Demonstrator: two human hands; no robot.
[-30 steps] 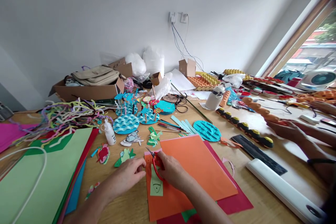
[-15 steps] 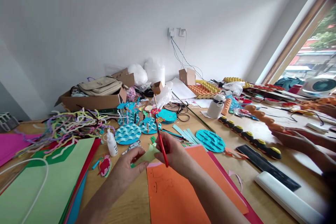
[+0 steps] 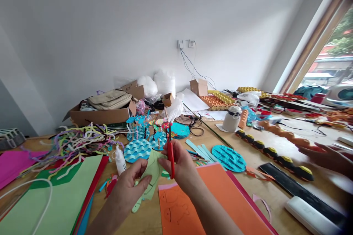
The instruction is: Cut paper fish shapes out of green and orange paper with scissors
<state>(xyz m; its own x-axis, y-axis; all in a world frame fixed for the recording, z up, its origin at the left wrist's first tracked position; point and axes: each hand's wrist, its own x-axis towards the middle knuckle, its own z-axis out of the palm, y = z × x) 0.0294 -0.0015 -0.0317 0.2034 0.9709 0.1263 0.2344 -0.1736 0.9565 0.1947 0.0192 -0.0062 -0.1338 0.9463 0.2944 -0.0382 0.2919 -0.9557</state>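
Observation:
My left hand (image 3: 132, 181) pinches a light green paper (image 3: 153, 170) that has dark drawn lines on it. My right hand (image 3: 180, 163) grips red-handled scissors (image 3: 171, 159), their blades pointing up and away from me; its fingertips also touch the paper's upper right edge. Below my left hand shows a narrow light green paper piece (image 3: 136, 205); whether it joins the sheet I cannot tell. Under my right forearm lies an orange sheet (image 3: 179, 220) with fish outlines drawn on it. A white glue bottle (image 3: 120, 161) stands just beyond my left hand.
Blue wavy paper discs (image 3: 138, 150) lie beyond my hands. Tangled pipe cleaners (image 3: 82, 139) and stacked coloured sheets (image 3: 49, 205) are at left. At right are a black strip (image 3: 298, 187), a white case (image 3: 309, 213) and another person's hand (image 3: 325, 159).
The green paper has tilted, so its drawn face and more of its area now show. My right hand keeps the scissors. The camera view has tipped slightly upward.

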